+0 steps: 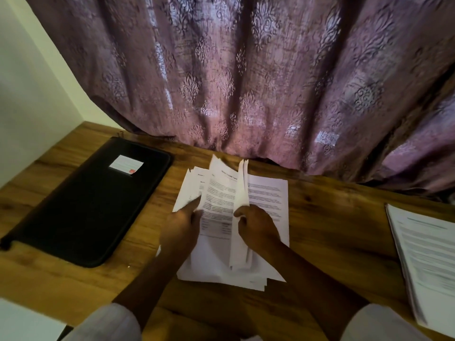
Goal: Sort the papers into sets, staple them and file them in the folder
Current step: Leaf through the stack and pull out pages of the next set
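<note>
A loose pile of printed white papers lies in the middle of the wooden desk. My left hand rests on the pile's left side, thumb and fingers pinching the edge of a lifted sheet. My right hand grips a few sheets raised on edge, standing nearly upright above the pile. A black zipped folder with a white label lies closed to the left. A separate stack of printed papers sits at the desk's right edge. No stapler is in view.
A purple patterned curtain hangs along the back of the desk, its hem touching the desktop. A white wall stands at the left. A white sheet corner shows at the bottom left.
</note>
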